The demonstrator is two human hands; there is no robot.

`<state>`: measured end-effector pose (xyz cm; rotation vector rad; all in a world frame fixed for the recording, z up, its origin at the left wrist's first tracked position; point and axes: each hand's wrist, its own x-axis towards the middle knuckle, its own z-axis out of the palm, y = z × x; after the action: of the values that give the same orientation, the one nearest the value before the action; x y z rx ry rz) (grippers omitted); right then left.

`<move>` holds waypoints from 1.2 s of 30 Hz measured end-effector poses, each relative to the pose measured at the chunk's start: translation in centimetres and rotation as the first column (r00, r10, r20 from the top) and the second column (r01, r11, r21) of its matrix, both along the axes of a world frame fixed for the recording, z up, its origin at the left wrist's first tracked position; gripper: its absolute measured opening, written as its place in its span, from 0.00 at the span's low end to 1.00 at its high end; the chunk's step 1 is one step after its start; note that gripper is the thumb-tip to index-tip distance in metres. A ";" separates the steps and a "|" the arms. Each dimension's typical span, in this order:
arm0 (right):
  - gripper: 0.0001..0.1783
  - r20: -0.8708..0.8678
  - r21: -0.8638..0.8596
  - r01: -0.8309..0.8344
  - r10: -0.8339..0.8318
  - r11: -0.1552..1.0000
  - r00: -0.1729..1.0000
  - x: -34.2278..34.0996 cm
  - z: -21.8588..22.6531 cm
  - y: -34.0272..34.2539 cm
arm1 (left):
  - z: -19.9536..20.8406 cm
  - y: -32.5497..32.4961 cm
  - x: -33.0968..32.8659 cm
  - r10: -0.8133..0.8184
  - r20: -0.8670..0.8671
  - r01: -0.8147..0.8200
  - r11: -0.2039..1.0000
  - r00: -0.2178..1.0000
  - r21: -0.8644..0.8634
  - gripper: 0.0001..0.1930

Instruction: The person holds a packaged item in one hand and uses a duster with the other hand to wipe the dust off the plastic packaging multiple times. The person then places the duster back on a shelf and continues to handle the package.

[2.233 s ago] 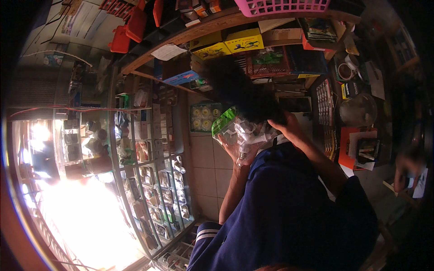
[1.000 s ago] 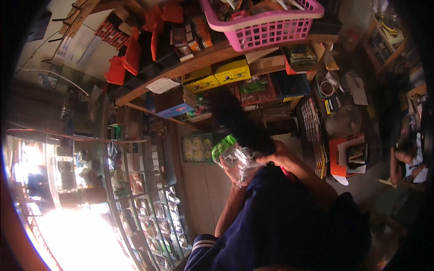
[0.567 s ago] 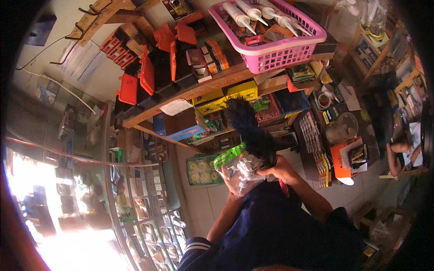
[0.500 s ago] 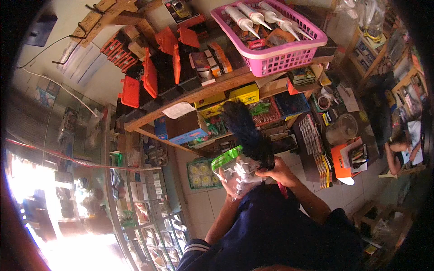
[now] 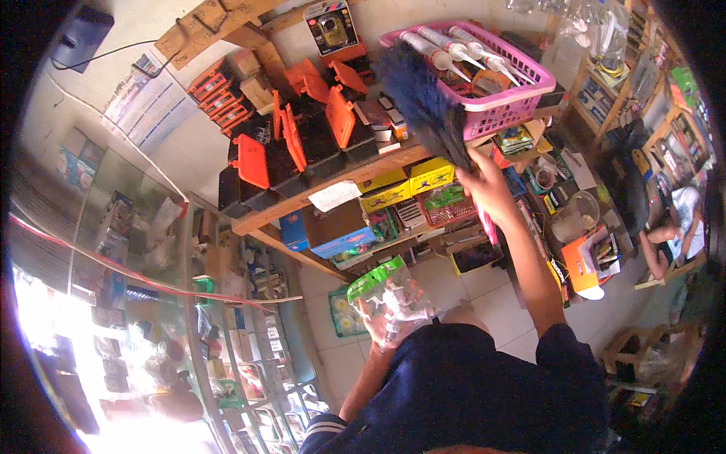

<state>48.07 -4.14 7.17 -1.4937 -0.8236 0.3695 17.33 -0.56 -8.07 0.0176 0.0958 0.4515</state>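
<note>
My right hand (image 5: 488,185) is raised toward the shelf, its fingers closed round the lower end of a dark blue-black feather duster (image 5: 423,98). The feathers overlap the left end of a pink plastic basket (image 5: 503,117) holding several white sealant tubes (image 5: 454,50); whether they touch it I cannot tell. A pink-red strip hangs below this hand. Down by my waist, my left hand (image 5: 375,327) grips a clear plastic packet (image 5: 397,296) with a green top and white pieces inside. The packet hides part of those fingers.
Black bins with orange lids (image 5: 252,160) line the wooden shelf left of the basket. Beneath it sit yellow boxes (image 5: 431,176) and a blue-sided carton (image 5: 344,240). Glass cabinets (image 5: 113,219) stand at left. Another person (image 5: 684,223) sits at far right.
My right hand has lifted the duster up and away from the packet to the basket's left end. My left hand stays low with the packet. The view has shifted slightly.
</note>
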 end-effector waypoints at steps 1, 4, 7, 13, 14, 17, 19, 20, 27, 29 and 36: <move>0.24 0.363 0.048 0.126 -0.135 0.991 0.922 2.0 -0.5 2.5 | 0.0 0.0 -0.3 -0.008 0.006 0.008 1.000 1.000 0.008 0.42; 0.27 0.708 0.025 0.309 -0.235 0.951 0.666 0.6 3.3 7.4 | -0.6 -0.2 -2.2 -0.056 0.044 0.058 0.996 0.998 -0.069 0.42; 0.26 0.817 -0.058 0.434 -0.207 0.899 0.539 0.9 3.2 10.6 | -1.1 -0.7 -3.5 -0.035 0.057 0.040 0.995 0.998 -0.090 0.40; 0.12 0.931 -0.079 0.604 -0.158 0.793 0.329 3.8 1.6 14.8 | -0.5 -0.9 -6.2 0.053 0.050 -0.049 0.995 0.997 -0.089 0.39; 0.12 0.932 -0.078 0.605 -0.158 0.793 0.327 4.4 1.5 15.0 | -0.5 -0.8 -6.6 0.058 0.048 -0.056 0.997 0.997 -0.053 0.40; 0.07 0.927 -0.108 0.594 -0.135 0.797 0.349 5.9 0.6 16.0 | -0.3 -0.8 -7.3 0.068 0.021 -0.067 0.996 0.997 -0.050 0.41; 0.06 0.902 -0.242 0.623 -0.063 0.744 0.426 6.3 0.2 16.2 | -0.1 -0.6 -7.6 0.067 -0.005 -0.067 0.995 0.998 -0.074 0.41; 0.06 0.903 -0.238 0.632 -0.072 0.738 0.424 6.6 0.0 16.2 | -0.2 -0.6 -7.7 0.060 0.012 -0.059 0.997 0.998 -0.046 0.41; 0.16 0.875 -0.206 0.556 -0.103 0.806 0.473 5.9 -1.2 15.1 | -1.5 -0.4 -8.5 -0.008 0.100 0.014 0.998 0.995 -0.056 0.40; 0.34 0.940 -0.045 0.526 -0.142 0.849 0.310 6.1 -1.0 13.5 | -1.5 -0.3 -8.6 -0.022 0.067 0.026 0.998 0.998 -0.057 0.39; 0.29 0.795 -0.001 0.131 -0.079 0.991 0.601 -4.6 1.4 6.1 | -1.3 1.8 -9.8 0.052 0.060 -0.047 0.995 0.997 -0.093 0.42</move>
<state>43.45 1.94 8.55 -1.7622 -1.4256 -0.4349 7.55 1.26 -9.34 -0.0889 0.0551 0.4965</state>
